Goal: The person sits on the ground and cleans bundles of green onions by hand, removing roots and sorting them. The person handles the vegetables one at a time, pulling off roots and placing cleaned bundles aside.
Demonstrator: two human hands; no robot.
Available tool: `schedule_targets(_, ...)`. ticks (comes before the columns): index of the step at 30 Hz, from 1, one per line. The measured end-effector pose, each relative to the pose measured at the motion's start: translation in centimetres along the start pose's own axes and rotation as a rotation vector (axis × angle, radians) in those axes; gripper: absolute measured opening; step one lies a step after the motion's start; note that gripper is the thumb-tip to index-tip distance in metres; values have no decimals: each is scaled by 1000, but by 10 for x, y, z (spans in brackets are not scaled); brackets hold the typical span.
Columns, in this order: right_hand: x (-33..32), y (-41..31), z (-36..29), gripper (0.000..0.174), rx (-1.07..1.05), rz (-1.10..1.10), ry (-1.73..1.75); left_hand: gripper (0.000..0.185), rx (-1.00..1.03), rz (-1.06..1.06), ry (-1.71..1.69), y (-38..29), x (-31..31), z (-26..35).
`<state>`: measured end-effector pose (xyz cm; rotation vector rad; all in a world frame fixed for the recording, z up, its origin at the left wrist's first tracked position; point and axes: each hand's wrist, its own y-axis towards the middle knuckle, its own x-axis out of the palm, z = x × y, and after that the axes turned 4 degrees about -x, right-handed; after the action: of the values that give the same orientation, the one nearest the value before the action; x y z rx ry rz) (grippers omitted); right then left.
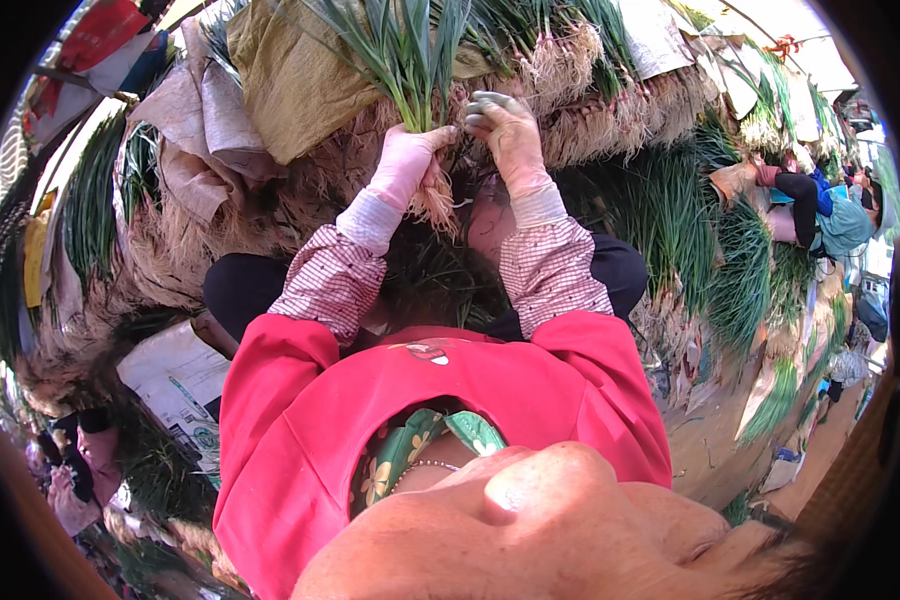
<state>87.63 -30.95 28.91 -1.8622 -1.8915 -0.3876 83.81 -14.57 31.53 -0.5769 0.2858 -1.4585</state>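
Note:
My left hand [409,161] is closed around a small bunch of green onions [417,105]. Their long green leaves point away from me, and the pale stringy roots hang below the fist. Just to the right, my right hand [506,135] is raised with bent fingers, the fingertips greyish. I cannot tell whether anything thin is between its fingers. Behind both hands lies a long heap of rooted green onions [562,67], roots towards me. A tan cloth sack [292,75] covers part of the heap left of the held bunch. Dark green leaves lie between my knees.
Greyish cloths [202,127] drape the heap at left. More onion bundles [667,210] stand along the right. A printed white sack [176,375] lies at my lower left. A person in a teal top [844,217] works at far right; another person [82,465] is at lower left.

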Motion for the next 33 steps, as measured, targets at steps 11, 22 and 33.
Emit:
schedule_targets(11, -16, 2, 29, 11, 40, 196, 608, 17, 0, -213, -197, -16, -12, -2)
schedule_targets(22, 19, 2, 0, 37, -438, 196, -1164, 22, -100, -421, -357, -32, -21, 7)
schedule_targets(33, -18, 108, -99, 42, -76, 206, -1627, 43, 34, -688, -556, -39, -48, 45)
